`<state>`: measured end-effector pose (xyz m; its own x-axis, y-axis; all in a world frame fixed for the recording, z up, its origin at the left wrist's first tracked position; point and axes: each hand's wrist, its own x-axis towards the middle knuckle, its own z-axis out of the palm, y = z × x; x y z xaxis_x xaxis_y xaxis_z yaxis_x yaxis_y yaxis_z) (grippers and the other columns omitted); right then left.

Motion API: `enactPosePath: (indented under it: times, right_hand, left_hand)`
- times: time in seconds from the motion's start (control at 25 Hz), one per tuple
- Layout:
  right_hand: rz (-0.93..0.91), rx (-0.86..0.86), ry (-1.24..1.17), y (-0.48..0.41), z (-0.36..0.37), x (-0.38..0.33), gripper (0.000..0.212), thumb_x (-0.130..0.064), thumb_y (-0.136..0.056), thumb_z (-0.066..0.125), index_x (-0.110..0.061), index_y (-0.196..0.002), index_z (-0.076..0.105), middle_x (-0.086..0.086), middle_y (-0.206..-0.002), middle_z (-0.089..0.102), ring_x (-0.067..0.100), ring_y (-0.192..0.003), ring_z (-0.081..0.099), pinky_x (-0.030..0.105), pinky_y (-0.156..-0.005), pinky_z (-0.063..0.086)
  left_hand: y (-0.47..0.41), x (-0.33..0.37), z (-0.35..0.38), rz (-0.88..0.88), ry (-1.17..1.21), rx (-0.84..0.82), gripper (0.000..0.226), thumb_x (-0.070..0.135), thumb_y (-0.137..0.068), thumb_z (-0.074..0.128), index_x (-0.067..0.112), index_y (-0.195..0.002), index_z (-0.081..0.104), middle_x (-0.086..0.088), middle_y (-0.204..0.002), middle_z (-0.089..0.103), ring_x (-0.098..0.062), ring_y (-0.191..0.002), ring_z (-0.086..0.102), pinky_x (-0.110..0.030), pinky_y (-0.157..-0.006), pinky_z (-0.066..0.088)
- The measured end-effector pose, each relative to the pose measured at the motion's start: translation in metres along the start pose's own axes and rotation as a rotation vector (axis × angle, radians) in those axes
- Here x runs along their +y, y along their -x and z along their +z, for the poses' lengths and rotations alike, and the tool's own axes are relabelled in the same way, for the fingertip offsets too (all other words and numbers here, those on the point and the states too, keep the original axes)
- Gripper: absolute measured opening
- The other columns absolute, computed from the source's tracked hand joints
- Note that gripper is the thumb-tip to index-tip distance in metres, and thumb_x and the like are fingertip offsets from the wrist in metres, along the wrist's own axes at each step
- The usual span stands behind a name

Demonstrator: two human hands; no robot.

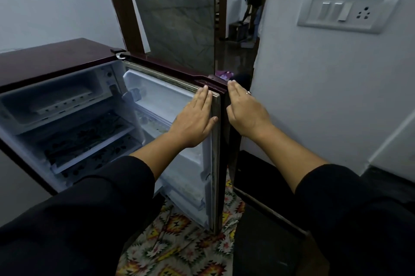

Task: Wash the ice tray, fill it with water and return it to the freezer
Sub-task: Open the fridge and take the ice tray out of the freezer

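A small maroon fridge (51,60) stands open at the left, its door (215,163) swung wide toward me. My left hand (195,118) lies flat on the inner side of the door near its top edge, fingers together. On the outer side of that edge rests my right hand (244,109), fingers straight, holding nothing. Inside the freezer compartment (20,105) at the top sits a white ice tray (64,101). Both arms wear black sleeves.
Wire shelves (89,141) fill the fridge below the freezer. A white wall with a switch plate (345,11) stands at the right. A doorway (238,28) opens behind the fridge door. A patterned mat (179,242) covers the floor below.
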<state>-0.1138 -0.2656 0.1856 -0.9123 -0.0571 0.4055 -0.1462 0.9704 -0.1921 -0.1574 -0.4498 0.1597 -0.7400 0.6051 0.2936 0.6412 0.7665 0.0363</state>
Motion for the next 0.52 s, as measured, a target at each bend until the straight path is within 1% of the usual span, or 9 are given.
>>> enactPosePath:
  times: [0.12, 0.28, 0.52]
  right_hand:
    - [0.042, -0.05, 0.027, -0.007, -0.002, 0.009, 0.069, -0.018, -0.101, 0.042, -0.003, -0.164, 0.018, 0.015, -0.171, 0.022, 0.024, -0.158, 0.022, 0.037, -0.125, 0.025]
    - [0.107, -0.096, 0.029, -0.012, -0.004, 0.011, 0.071, -0.022, -0.101, 0.041, -0.006, -0.165, 0.014, 0.011, -0.173, 0.017, 0.024, -0.159, 0.02, 0.042, -0.126, 0.029]
    - [0.15, -0.117, 0.101, -0.01, -0.008, 0.001, 0.072, -0.024, -0.101, 0.041, -0.005, -0.165, 0.013, 0.013, -0.173, 0.015, 0.025, -0.159, 0.02, 0.04, -0.125, 0.023]
  left_hand:
    - [-0.013, 0.003, 0.0, 0.019, -0.004, -0.036, 0.076, 0.047, -0.111, 0.03, 0.0, -0.165, 0.002, -0.018, -0.174, -0.005, -0.027, -0.162, -0.007, -0.039, -0.132, 0.004]
    - [-0.024, 0.0, -0.002, 0.048, -0.017, -0.067, 0.076, 0.047, -0.111, 0.029, 0.0, -0.165, 0.002, -0.019, -0.174, -0.005, -0.028, -0.162, -0.007, -0.039, -0.132, 0.003]
    - [-0.026, -0.015, -0.005, 0.128, -0.004, -0.075, 0.075, 0.047, -0.111, 0.028, 0.001, -0.165, 0.002, -0.017, -0.174, -0.003, -0.026, -0.162, -0.006, -0.038, -0.132, 0.003]
